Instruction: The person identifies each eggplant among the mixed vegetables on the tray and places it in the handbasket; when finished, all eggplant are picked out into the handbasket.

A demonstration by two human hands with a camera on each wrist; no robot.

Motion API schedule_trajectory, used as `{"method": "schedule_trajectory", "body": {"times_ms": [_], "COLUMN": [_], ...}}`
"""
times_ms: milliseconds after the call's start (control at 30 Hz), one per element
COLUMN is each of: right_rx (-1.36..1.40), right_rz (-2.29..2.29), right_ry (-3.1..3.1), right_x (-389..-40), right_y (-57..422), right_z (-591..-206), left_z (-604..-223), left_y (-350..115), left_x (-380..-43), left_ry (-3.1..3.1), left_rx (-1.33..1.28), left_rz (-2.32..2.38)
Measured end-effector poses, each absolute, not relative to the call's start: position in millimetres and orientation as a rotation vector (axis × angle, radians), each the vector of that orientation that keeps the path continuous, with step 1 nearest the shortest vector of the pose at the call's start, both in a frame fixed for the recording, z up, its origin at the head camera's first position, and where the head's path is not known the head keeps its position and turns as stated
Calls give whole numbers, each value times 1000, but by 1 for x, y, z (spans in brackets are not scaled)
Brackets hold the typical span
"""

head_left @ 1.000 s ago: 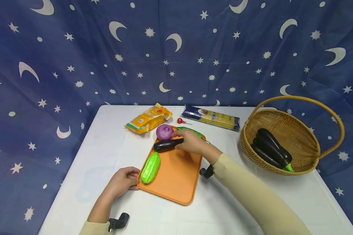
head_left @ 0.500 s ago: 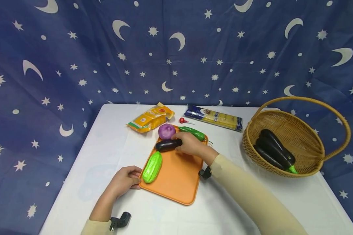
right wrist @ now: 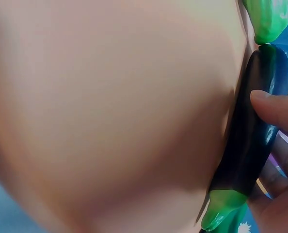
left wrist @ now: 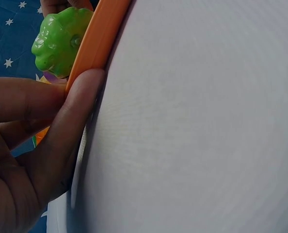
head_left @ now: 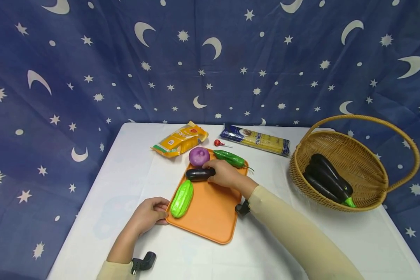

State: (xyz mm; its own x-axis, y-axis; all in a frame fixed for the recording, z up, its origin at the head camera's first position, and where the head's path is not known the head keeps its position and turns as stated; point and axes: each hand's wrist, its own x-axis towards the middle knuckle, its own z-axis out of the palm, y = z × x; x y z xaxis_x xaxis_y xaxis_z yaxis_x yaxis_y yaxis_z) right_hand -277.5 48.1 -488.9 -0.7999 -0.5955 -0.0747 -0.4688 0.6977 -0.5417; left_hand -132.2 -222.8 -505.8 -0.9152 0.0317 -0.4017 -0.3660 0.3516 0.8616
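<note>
My right hand (head_left: pixel 224 173) grips a dark purple eggplant (head_left: pixel 197 174), thumb on one side and fingers on the other. In the right wrist view the eggplant (right wrist: pixel 250 131) lies along the tray, its green stem end toward the bottom. My left hand (head_left: pixel 148 215) pinches the near left corner of the orange tray (head_left: pixel 210 217); in the left wrist view the thumb presses on the tray's edge (left wrist: pixel 98 43). On the tray, a bright green bitter melon (head_left: pixel 182 199) lies at the left, with a purple onion (head_left: pixel 199 156) and a green chili pepper (head_left: pixel 230 158) at the far end.
A wicker basket (head_left: pixel 302 190) with a tall handle stands at the right, holding several eggplants (head_left: pixel 327 177). Behind the tray lie a yellow packet (head_left: pixel 181 140), a red lollipop (head_left: pixel 217 142) and a spaghetti pack (head_left: pixel 255 140). A blue star-patterned cloth hangs behind the table.
The right hand has settled slightly lower and toward me with the eggplant, uncovering more of the chili pepper. The left hand keeps its hold on the tray. The head view has shifted a little.
</note>
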Motion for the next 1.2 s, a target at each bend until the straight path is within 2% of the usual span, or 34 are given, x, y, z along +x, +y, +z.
{"method": "schedule_trajectory", "body": {"times_ms": [367,1200], "right_rx": [-813,-616], "right_rz": [-825,-1119], "right_ry": [2661,2623], "right_x": [-274,-268], "right_y": [56,97], "right_z": [-485,-451], "left_z": [-504,-505], "left_y": [-222,-224], "left_x": [-133,-133], "left_ry": [2264,2249], "left_rx": [-282,-264], "left_rz": [1596,1593]}}
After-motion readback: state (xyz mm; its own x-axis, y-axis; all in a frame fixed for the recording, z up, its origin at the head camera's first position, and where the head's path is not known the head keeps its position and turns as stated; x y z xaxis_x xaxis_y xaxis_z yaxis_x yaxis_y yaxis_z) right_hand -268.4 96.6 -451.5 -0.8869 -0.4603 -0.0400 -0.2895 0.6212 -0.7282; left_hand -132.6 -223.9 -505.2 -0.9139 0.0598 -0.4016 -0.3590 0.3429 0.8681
